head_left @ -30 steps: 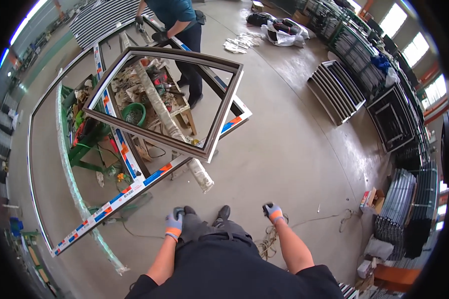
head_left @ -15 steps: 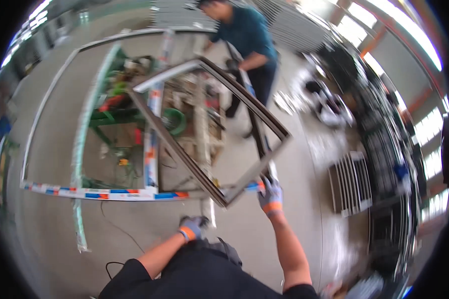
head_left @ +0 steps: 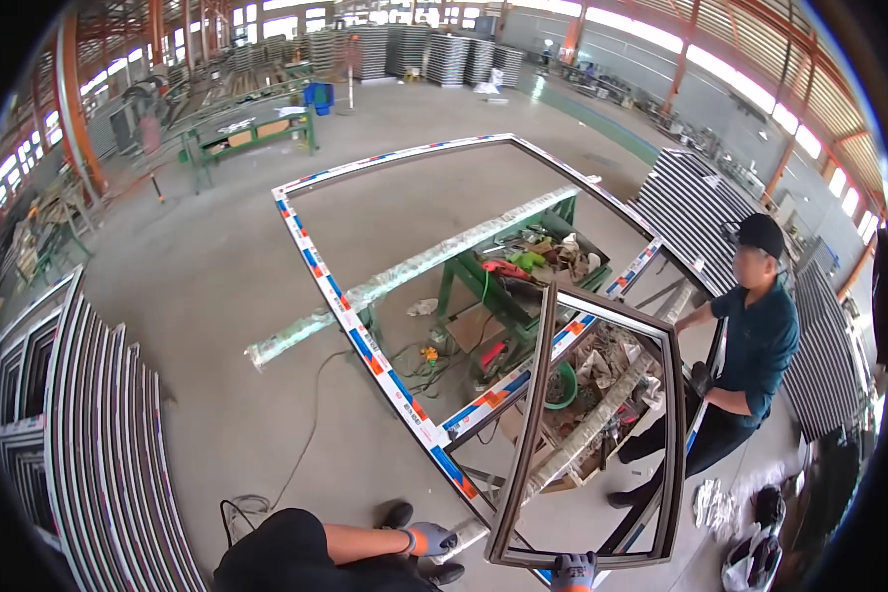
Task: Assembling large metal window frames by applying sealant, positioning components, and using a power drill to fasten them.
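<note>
A small brown rectangular window sash [head_left: 526,424] stands tilted over the near right part of a large window frame [head_left: 365,345] covered in white, blue and orange film. My right hand [head_left: 573,569], in a grey glove, is closed on the sash's lower edge. Low beside my legs, my left hand [head_left: 429,539] is in a matching glove. Its fingers are loosely bent, with nothing visible in them, near the end of a wrapped bar [head_left: 464,536]. At the right, a co-worker [head_left: 760,335] stands with a gloved hand [head_left: 702,379] at the large frame's far side.
A green-wrapped bar [head_left: 405,276] and a green bench [head_left: 493,301] with tools lie under the large frame. A green bowl [head_left: 560,387] sits among scraps. A cable [head_left: 306,444] crosses the floor. Stacked frames [head_left: 109,424] stand at the left, striped stacks [head_left: 705,202] behind the co-worker.
My view has swung left and up, bringing in the far hall and left stack. The sash looks more upright. My right hand now shows on its lower edge, my left hand by my legs.
</note>
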A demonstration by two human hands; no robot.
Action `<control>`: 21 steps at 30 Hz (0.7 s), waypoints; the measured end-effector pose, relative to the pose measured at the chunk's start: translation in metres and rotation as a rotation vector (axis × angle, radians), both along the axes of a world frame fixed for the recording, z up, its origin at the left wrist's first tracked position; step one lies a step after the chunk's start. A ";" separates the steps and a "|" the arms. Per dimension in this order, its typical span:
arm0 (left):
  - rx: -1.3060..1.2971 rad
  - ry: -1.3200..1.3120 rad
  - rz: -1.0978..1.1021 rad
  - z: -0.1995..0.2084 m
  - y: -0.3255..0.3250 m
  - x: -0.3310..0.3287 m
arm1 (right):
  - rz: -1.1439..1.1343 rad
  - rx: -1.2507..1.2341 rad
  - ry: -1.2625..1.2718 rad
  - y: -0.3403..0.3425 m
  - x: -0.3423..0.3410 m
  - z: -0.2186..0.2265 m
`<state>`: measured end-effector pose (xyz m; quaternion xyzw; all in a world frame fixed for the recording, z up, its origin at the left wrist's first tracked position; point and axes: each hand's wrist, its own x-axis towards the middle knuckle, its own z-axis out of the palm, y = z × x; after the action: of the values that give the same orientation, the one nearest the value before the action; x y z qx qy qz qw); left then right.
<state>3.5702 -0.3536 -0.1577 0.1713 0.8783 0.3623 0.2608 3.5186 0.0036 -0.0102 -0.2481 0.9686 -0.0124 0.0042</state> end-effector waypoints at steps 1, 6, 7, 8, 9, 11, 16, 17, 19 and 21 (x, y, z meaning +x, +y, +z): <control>-0.031 -0.023 0.017 0.003 0.005 -0.002 | 0.025 -0.025 0.002 0.002 -0.003 -0.001; 0.106 0.013 0.126 0.017 0.054 0.019 | 0.157 -0.024 -0.006 0.021 -0.007 -0.008; 0.059 -0.047 0.143 0.034 0.069 0.023 | 0.159 -0.027 -0.003 0.025 -0.009 -0.011; 0.052 -0.042 0.166 0.029 0.080 0.029 | 0.151 0.034 -0.116 0.023 -0.015 -0.011; 0.149 -0.068 0.202 0.024 0.093 0.038 | 0.142 0.098 -0.229 0.020 -0.021 -0.014; 0.331 -0.085 0.221 0.006 0.124 0.046 | 0.194 0.020 -0.122 0.027 -0.021 -0.027; 0.450 -0.133 0.301 0.015 0.163 0.045 | 0.221 0.038 -0.113 0.017 -0.019 -0.011; 0.550 -0.224 0.400 0.013 0.164 0.043 | 0.238 0.062 -0.147 0.010 -0.019 0.002; 0.785 -0.284 0.535 0.009 0.167 0.039 | 0.254 0.079 -0.179 -0.004 -0.014 0.027; 0.761 -0.153 0.512 -0.001 0.170 0.034 | 0.281 0.088 -0.227 -0.017 -0.010 0.051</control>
<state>3.6038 -0.1835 -0.1582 0.0053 0.6752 0.7230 0.1459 3.5084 -0.0134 0.0407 -0.3777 0.9173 0.0029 0.1261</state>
